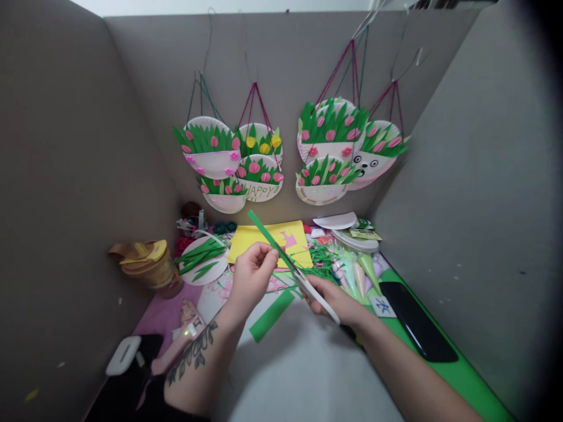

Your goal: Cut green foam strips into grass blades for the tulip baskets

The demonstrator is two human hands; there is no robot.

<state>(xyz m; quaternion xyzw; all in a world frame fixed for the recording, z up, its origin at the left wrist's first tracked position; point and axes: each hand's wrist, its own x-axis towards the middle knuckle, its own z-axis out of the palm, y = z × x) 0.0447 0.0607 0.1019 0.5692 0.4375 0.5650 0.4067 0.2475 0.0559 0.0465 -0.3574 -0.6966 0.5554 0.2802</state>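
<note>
I am pinching a long green paper strip (268,237) between the fingers of my left hand (251,275), holding it slanted up and away over the cluttered surface (316,369), while my right hand (336,302) is gripping a pair of scissors (314,293) whose blades are meeting the strip's lower end. My right fingers are closed around the handles; how far apart the blades are standing I cannot tell, since they are blurred. By my reckoning I am in the middle of snipping the strip into a narrow leaf shape, like the green blades lying on the paper plate (203,262) to my left. The next cut, I judge, is asking for a steady pinch and the strip fed straight into the blades. A second green strip (271,315) is lying flat just below my hands, and finished flower plates (211,146) are hanging on the wall behind.
</note>
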